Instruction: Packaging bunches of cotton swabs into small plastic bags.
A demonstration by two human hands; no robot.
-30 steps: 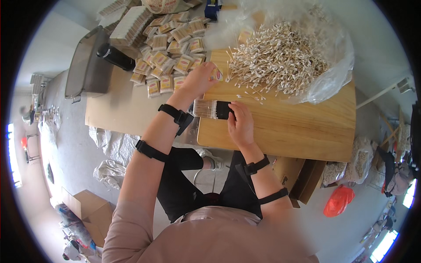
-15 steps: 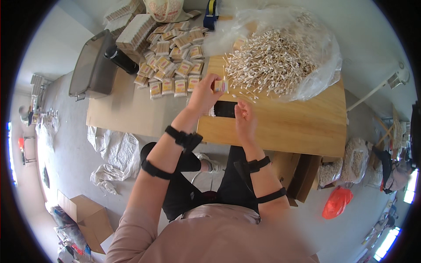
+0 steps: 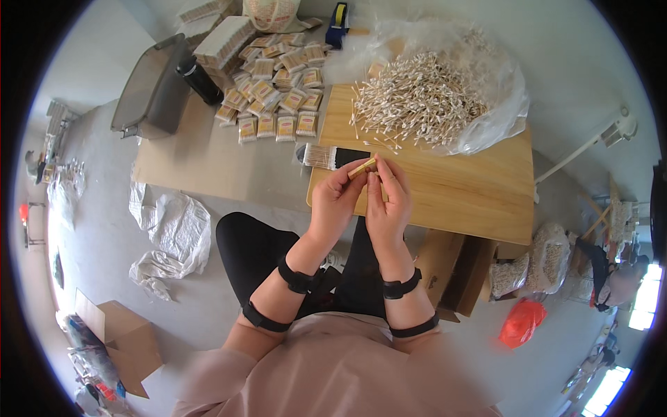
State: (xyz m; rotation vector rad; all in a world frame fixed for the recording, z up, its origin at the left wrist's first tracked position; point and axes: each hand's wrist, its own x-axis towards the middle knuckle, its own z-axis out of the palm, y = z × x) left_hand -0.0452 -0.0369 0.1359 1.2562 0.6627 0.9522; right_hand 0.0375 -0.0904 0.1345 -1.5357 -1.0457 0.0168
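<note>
My left hand [image 3: 332,205] and my right hand [image 3: 387,205] meet over the front edge of the wooden board. Between their fingertips they pinch a small yellow printed card [image 3: 362,167], seen nearly edge-on. Just beyond, a row of cotton swabs in clear plastic [image 3: 319,156] lies against a flat black piece [image 3: 351,158]. Finished-looking packets of cotton swabs [image 3: 286,128] lie to the left, several in a front row and others heaped behind. A big pile of loose cotton swabs [image 3: 424,97] spreads over the board at the back right.
A clear plastic bag [image 3: 511,115] surrounds the loose swabs. At the left stand a grey plastic bin [image 3: 147,97] and a black bottle [image 3: 200,82]. A blue tape dispenser [image 3: 338,26] is at the back. The wooden board [image 3: 472,191] ends just before my knees; an open cardboard box [image 3: 445,267] sits below.
My left hand has come back from the packets with the yellow card, and my right hand has joined it. The clear-wrapped swab row is now uncovered.
</note>
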